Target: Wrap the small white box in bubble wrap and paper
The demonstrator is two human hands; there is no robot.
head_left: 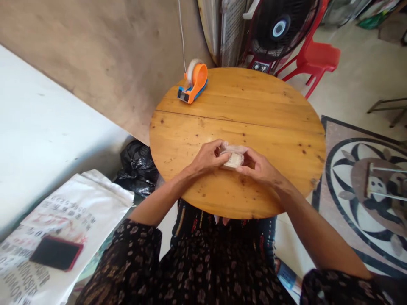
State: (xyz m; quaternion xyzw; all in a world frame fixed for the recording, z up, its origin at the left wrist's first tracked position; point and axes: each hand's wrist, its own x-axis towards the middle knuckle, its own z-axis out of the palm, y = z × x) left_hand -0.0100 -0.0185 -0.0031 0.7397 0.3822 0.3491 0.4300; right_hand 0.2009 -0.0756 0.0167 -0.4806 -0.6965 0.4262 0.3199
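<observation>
A small clear plastic packet (233, 157) with something pale inside rests at the middle of a round wooden table (280, 123). My left hand (208, 157) pinches the packet's left end, fingers curled over its top edge. My right hand (259, 167) grips its right end from the near side, fingers closed on it. Both forearms reach in from the near edge of the table. What the packet holds is too small to name.
An orange and blue tape dispenser (193, 84) stands at the table's far left edge. Behind it are a black fan (280, 27) and a red plastic chair (314, 57). A black phone (57, 253) lies on a white printed sack (92, 199) at left, beside a black bag (137, 167).
</observation>
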